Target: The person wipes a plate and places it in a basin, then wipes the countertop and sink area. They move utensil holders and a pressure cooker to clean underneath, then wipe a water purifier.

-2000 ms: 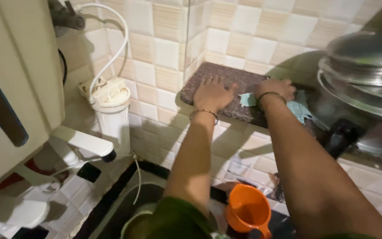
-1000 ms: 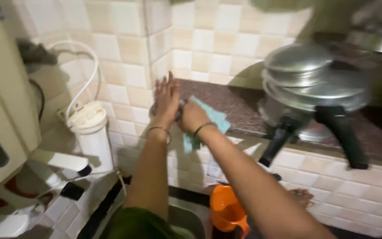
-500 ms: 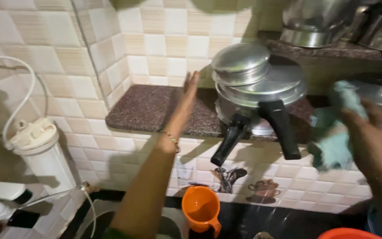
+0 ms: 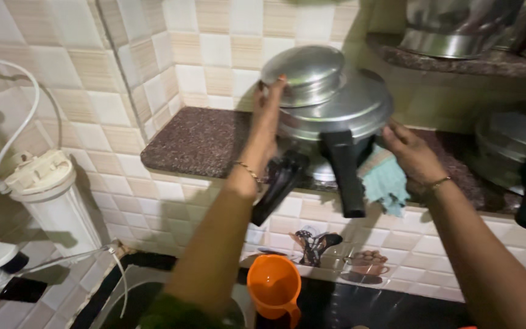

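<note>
- A stack of metal pans (image 4: pixel 336 109) stands on a dark speckled stone worktop (image 4: pixel 199 140) set into a tiled wall corner, seen from above by a head camera.
- The stack is a wide pan with a domed lid (image 4: pixel 302 70) sitting on top; two black handles (image 4: pixel 345 173) stick out over the worktop's front edge, towards the viewer.
- The left hand (image 4: pixel 269 109) is pressed flat, fingers spread, against the left side of the stack, touching both the lid and the pan below it.
- The right hand (image 4: pixel 412 152) is at the stack's lower right, clutching a teal cloth (image 4: pixel 388 183) that hangs over the worktop edge; its fingertips seem to touch the pan's side, though shadow makes that hard to confirm.
- So the stack sits between the two hands, held at both flanks.
- Judging by the look, the pans are stiff, smooth metal, probably fairly heavy as a stack and slippery; the lid looks loose enough to slide.
- The black handles, or the pan's sides below the rim, look like the safest places to grip.
- More pans (image 4: pixel 518 158) stand to the right and on a shelf (image 4: pixel 458 61) above.
- Below are an orange jug (image 4: pixel 273 289) and, on the left wall, a white water filter (image 4: pixel 47 189).
</note>
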